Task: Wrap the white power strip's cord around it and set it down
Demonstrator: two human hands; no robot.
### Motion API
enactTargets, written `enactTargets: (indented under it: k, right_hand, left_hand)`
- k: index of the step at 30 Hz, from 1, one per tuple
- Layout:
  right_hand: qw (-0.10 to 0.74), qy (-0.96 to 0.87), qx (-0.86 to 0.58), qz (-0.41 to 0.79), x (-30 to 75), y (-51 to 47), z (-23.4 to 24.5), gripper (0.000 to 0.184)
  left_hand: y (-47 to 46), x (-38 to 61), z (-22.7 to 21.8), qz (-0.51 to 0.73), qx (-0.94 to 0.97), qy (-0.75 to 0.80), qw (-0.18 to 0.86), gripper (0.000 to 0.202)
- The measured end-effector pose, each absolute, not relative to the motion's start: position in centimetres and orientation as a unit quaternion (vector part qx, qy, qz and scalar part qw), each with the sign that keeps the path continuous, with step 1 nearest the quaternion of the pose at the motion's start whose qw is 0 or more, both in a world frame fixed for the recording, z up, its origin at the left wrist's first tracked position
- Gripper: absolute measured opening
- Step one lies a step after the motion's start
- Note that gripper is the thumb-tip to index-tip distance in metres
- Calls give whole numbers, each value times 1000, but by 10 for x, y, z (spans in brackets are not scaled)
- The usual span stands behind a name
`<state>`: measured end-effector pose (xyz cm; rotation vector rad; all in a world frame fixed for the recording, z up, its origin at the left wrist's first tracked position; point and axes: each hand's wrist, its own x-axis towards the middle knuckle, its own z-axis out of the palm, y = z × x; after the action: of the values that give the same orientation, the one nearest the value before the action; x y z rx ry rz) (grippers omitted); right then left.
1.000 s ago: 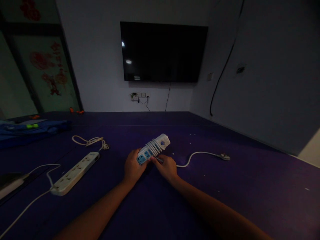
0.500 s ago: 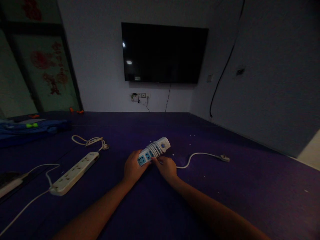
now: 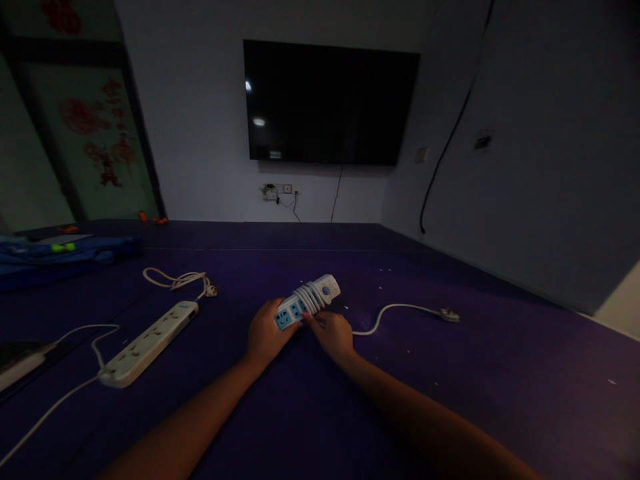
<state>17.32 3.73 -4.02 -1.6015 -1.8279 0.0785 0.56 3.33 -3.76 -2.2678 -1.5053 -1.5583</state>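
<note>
- We note a white power strip (image 3: 306,303) lying on the purple floor (image 3: 350,413), near centre, angled with its far end up and to the right.
- Its near end shows blue socket faces; we count two clearly, a third is too dim to confirm. The far end carries one round blue spot.
- Its white cord (image 3: 400,310) is wound around the strip's middle in several tight loops; the free tail runs right across the floor to a plug (image 3: 449,314).
- Our left hand (image 3: 265,333) is closed around the strip's near end, gripping it.
- Our right hand (image 3: 334,333) rests just beside the strip, fingers pinching the cord where it leaves the coil.
- Count of strips in view: two whole ones. The second strip (image 3: 147,343) lies well to the left, long, flat and unwound, with its cord trailing toward the near left edge.
- A loose cord bundle (image 3: 177,280) with a small plug lies beyond the second strip.
- Materials: the strips look like smooth hard plastic, the cords round and flexible, the floor matte with pale specks.
- One dark flat TV (image 3: 330,103) hangs on the white wall; one wall outlet (image 3: 278,191) sits below it.
</note>
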Motion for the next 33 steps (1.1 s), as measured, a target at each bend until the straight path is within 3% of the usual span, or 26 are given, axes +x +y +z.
enactTargets:
  k: [33]
  right_hand:
    - [335,-711,-618,35,173,36,-38,51]
  left_hand:
    - [36,4,-40,-502,-724,-472,-40,46]
